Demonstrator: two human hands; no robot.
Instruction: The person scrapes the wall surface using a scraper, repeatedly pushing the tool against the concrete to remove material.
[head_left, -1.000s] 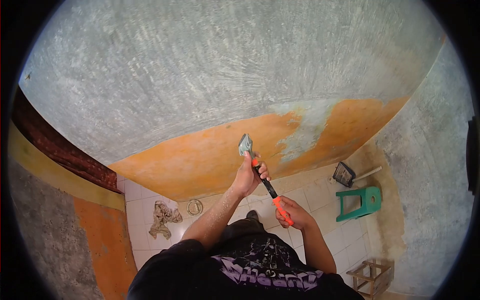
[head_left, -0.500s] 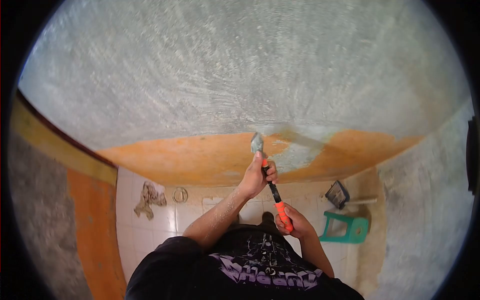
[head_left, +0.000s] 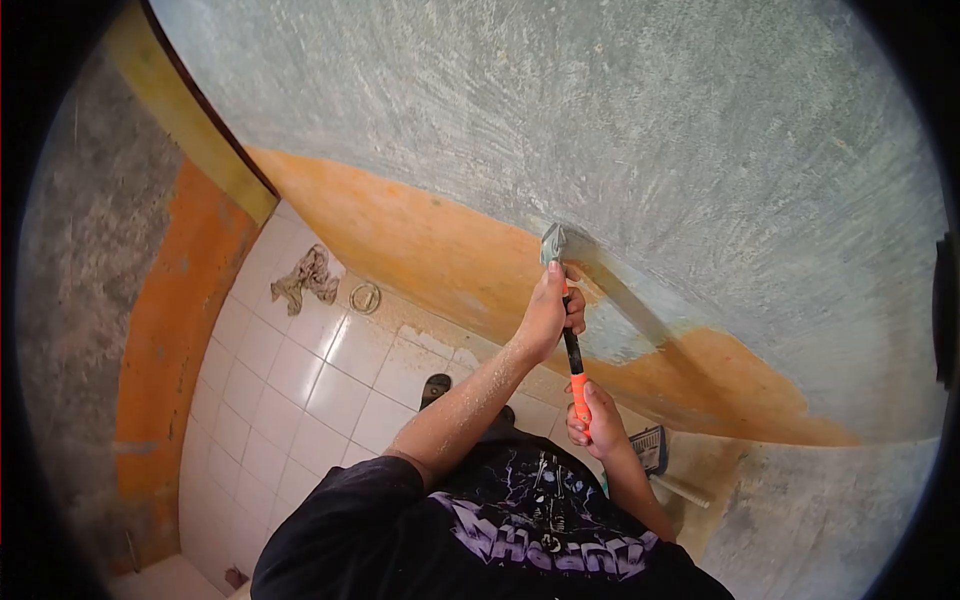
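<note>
The scraper stands close to upright in the view, its long axis running from the orange end of the handle near the person's chest up to the metal blade, which points at the wall and meets it at the edge where grey scraped plaster gives way to orange paint. The blade end leans slightly to the left of the handle end.

The wall is mostly rough grey-green plaster marked with scrape lines; a band of orange paint runs along its lower part. Below lies a white tiled floor, with a crumpled rag and a small ring lying near the foot of the wall. A side wall on the left shows orange and grey too.

The left hand is wrapped tight around the upper part of the handle, just under the blade. The right hand is closed around the orange lower end of the handle. Both forearms are dusted with pale powder. A dark tray-like thing shows just beside the right hand, on the floor.
</note>
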